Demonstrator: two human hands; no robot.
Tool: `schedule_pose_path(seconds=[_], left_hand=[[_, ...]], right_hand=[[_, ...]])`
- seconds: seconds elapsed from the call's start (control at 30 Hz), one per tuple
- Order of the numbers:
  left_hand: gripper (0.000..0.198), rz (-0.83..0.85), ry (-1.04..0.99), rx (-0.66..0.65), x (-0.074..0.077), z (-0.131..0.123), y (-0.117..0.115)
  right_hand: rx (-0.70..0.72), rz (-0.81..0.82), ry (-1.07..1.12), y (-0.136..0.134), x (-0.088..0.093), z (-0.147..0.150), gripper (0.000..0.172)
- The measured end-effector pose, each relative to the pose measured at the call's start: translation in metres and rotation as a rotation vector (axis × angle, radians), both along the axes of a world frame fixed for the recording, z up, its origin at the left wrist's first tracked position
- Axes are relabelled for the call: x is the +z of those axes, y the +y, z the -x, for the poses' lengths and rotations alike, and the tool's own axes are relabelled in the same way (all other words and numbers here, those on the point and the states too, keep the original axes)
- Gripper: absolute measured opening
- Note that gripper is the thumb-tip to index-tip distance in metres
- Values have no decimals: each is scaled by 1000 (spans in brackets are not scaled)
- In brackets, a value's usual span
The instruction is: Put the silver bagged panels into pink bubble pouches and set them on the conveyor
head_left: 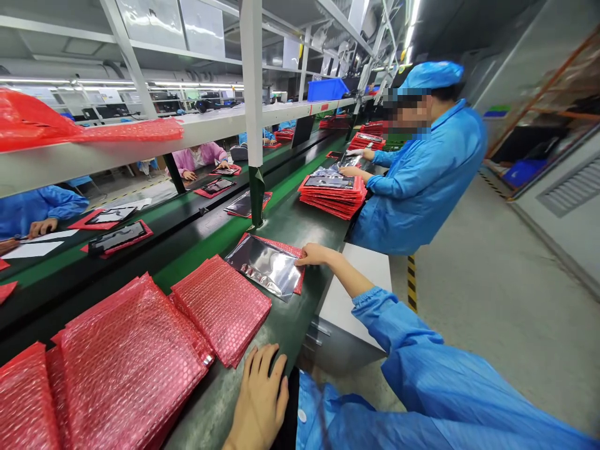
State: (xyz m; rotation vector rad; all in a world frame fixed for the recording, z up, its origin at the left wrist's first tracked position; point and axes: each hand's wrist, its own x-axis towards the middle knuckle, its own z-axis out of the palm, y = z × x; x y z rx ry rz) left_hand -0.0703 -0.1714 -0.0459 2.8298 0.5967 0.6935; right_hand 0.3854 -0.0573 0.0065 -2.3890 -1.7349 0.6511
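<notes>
My right hand [315, 255] reaches out over the bench and pinches the right edge of a dark flat panel under shiny clear film [269, 265]. Beneath that panel lies a red bubble-wrap bag [285, 248], its edges showing at the back and right. Whether my fingers also grip the bag, I cannot tell. My left hand [260, 389] rests at the near bench edge, fingers stretched and holding nothing. Just beyond it is a small pile of red bubble-wrap bags [222, 306]. A larger pile of red bubble-wrap bags [131, 356] lies to the left.
A co-worker in blue [417, 169] handles items beside a stack of red bags and panels [332, 194]. A white post [252, 81] rises from the bench behind my panel. Panels lie along the green conveyor [182, 269]. People sit across it. Overhead runs a white shelf [210, 128].
</notes>
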Motion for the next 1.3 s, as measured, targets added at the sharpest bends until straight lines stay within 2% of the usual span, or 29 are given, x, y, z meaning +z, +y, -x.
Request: schedule_pose_path(seconds=[0.27, 0.4, 0.53, 0.7, 0.83, 1.0, 1.1, 1.17, 1.23, 1.3], left_hand=[[44, 6, -10, 3, -1, 1, -1], [42, 33, -21, 20, 1, -1, -2], [41, 51, -55, 30, 2, -2, -3], [41, 46, -42, 24, 1, -2, -4], [41, 53, -51, 34, 1, -3, -4], [43, 114, -63, 17, 3, 0, -2], [40, 283, -121, -4, 2, 0, -3], [30, 517, -232, 23, 4, -7, -4], [28, 877, -385, 55, 13, -22, -3], [49, 1348, -579, 46, 31, -43, 5]], right_hand=[[-46, -139, 126, -7, -18, 4, 65], [-76, -214, 216, -10, -22, 8, 53], [-130, -276, 247, -15, -20, 11, 38], [-208, -279, 305, -22, -18, 9, 26], [-263, -310, 451, -24, -14, 18, 25], [-311, -457, 691, -23, -1, 39, 25], [-337, -573, 876, -22, 17, 49, 29], [-339, -642, 1009, -19, 35, 56, 33], [-320, -694, 1130, -17, 57, 66, 36], [-286, -727, 1223, -15, 82, 82, 36]])
